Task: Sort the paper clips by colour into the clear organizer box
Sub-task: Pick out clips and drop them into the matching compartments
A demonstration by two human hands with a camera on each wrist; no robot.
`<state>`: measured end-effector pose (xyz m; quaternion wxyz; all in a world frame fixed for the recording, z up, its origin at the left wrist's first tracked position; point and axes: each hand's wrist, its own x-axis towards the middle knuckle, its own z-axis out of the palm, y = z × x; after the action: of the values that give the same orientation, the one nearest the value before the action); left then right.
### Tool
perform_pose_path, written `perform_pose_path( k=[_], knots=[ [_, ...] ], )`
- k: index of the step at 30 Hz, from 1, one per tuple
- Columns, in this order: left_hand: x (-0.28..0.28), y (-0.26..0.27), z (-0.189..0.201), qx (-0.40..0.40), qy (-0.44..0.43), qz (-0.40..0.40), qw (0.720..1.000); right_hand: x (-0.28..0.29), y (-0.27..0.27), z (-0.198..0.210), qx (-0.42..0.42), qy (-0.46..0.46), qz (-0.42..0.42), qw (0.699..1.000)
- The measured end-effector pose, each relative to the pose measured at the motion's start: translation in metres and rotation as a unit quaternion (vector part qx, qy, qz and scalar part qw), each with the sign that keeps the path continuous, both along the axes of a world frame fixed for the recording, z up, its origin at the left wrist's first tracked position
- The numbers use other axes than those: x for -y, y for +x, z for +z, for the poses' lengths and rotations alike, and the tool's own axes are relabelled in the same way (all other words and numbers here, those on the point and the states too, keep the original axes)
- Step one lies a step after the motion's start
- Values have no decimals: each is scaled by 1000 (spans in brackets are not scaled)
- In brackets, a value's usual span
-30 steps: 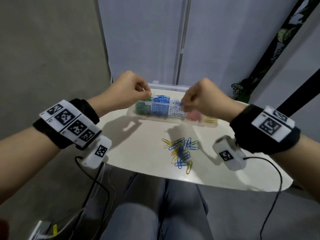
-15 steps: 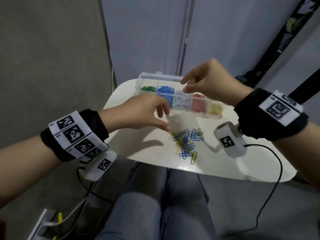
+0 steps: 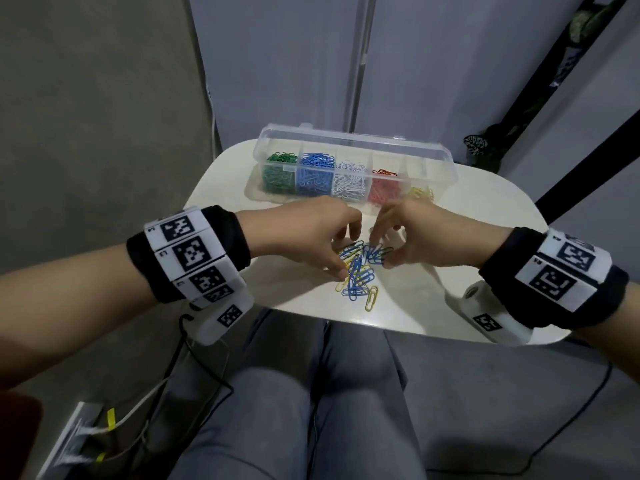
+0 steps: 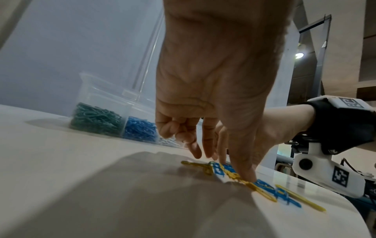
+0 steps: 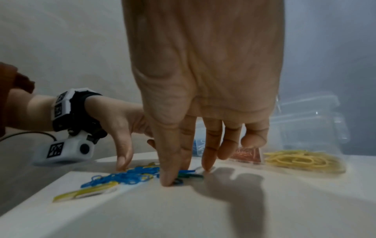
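Fingertips of both hands are coming down on the loose pile of blue, yellow and green wire paper clips (image 3: 358, 271) lying near the front edge of the white rounded table (image 3: 485, 209). On the left hand (image 3: 311, 233), the thumb (image 4: 247, 170) is pressing onto a yellow clip at the pile's left side, the forefinger reaching down beside it and the outer fingers curling in; whether a clip is actually pinched cannot be told. On the right hand (image 3: 426, 237), the thumb (image 5: 168, 173) and forefinger are closing on a dark green clip (image 5: 183, 177) at the pile's right side, the other fingers spreading loosely above the tabletop. Behind the hands, the clear plastic organizer box (image 3: 353, 142) is sitting open along the far edge, its compartments holding, left to right, green, blue, white, red and yellow clips. A single yellow clip (image 3: 371, 297) is lying just apart at the pile's near side.
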<state>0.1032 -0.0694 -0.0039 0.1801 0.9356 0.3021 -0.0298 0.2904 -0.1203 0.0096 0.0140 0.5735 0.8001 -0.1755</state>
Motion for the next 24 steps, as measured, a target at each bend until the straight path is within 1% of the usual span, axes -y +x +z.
perform_pose_path(
  k=[4,11,13,16,19,22,24],
  knots=[
    [-1,3,1,3,-3,1,1000,1,-3,-7,-14,30,19,999],
    [0,19,3,23,23,7,999,1,-5,-12,36,68,41,996],
    [-1,23,3,25,35,8,999,0,-4,-12,30,72,39,996],
    [-4,28,1,27,46,7,999,0,2,-4,-37,47,-14,998],
    [-7,32,-1,26,36,11,999,-1,7,8,-119,27,-90,988],
    [-9,35,-3,26,26,13,999,-1,11,13,-242,-23,-173,954],
    [-10,37,-2,18,15,10,1000,-1,13,10,-279,-45,-201,938]
  ],
)
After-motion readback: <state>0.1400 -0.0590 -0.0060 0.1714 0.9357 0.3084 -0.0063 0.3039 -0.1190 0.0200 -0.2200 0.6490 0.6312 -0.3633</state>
